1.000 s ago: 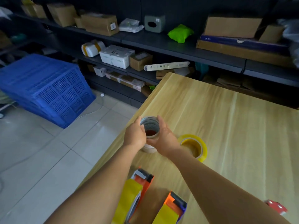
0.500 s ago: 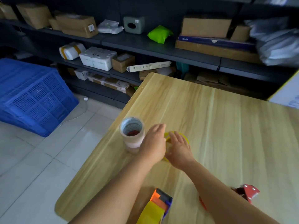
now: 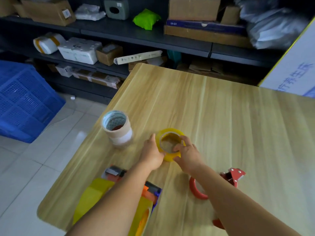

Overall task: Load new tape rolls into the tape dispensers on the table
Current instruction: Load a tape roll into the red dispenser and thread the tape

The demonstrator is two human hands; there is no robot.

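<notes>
Both hands, left hand [image 3: 152,154] and right hand [image 3: 187,155], grip the translucent yellow tape roll [image 3: 170,143], right of the stacked beige rolls [image 3: 117,128].

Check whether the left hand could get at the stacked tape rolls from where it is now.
Probably yes: the left hand holds the yellow tape roll, and only bare table lies between it and the stacked tape rolls.

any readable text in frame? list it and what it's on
"疗养生床", partly cut off: white board at the right edge.
"1919" or similar, blurred, unsure: dark blue box on the shelf.
Too blurred to read: label on the cardboard box; print on the long white carton; print on the tape stack.
</notes>
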